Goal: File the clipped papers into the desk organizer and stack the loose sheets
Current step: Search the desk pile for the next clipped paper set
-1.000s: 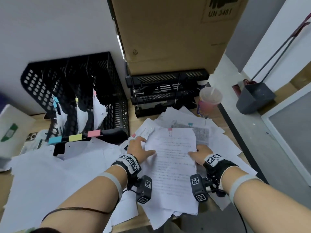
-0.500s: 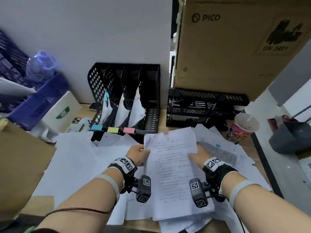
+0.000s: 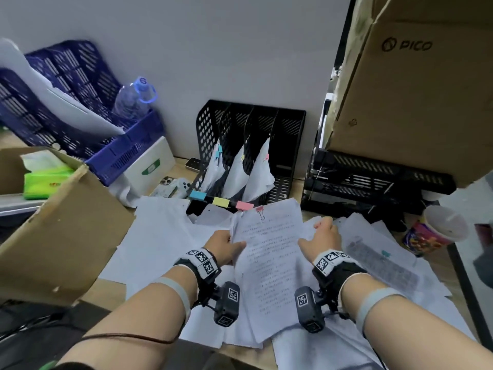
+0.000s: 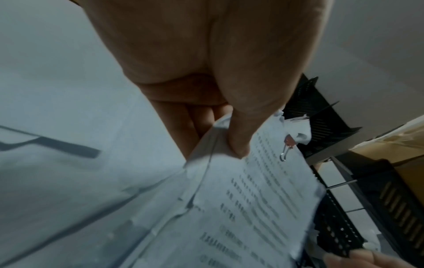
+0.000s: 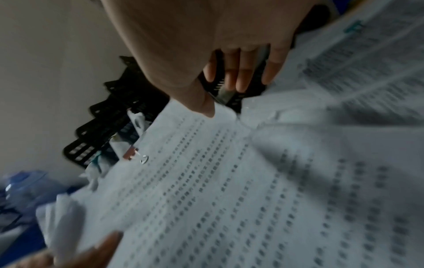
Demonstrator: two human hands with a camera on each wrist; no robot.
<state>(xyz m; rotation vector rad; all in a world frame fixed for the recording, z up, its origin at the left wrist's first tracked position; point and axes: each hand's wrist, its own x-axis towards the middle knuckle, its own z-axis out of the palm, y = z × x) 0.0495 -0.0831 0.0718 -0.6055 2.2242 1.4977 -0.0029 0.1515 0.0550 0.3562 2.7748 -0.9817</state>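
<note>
A stack of printed papers with a pink binder clip at its top is held tilted above the loose sheets. My left hand pinches its left edge, thumb on top, fingers beneath. At the stack's right edge my right hand has straight, spread fingers off the paper, with the thumb tip by the sheet. The black mesh organizer stands just beyond, with blue, yellow and pink labels; three slots hold clipped papers. A bundle with a teal clip lies to the right.
Black letter trays sit under a large cardboard box at the right. A printed cup stands by the desk's right edge. On the left are an open cardboard flap, a blue crate, a bottle and a phone.
The pink-clipped stack has been lifted off the pile and carried forward toward the organizer. My right hand's fingers have come off its edge. The head view has swung left.
</note>
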